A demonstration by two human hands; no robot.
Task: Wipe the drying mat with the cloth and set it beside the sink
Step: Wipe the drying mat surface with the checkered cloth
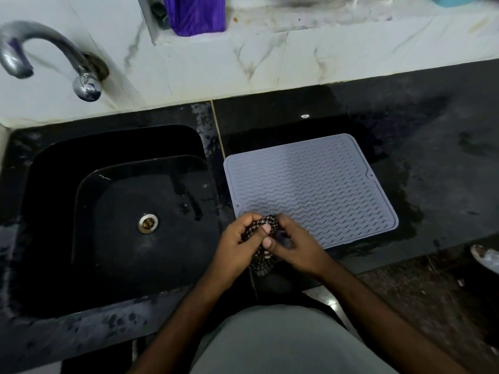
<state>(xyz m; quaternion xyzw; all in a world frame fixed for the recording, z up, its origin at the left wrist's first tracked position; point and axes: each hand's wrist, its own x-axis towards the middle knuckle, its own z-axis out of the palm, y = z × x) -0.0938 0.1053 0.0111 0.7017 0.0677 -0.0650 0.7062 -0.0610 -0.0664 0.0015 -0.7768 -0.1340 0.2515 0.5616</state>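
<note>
Both hands, left hand [237,236] and right hand [294,244], are gripping the bunched cloth [263,225] with curled fingers. They are hovering over the drying mat [310,184], lying on the table [432,157] beside the sink [121,206].

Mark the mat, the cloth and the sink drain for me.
mat [318,184], head view, middle of its ribbed top
cloth [266,221], head view, bunched part between the hands
drain [147,222], head view, metal ring in the sink floor
</note>
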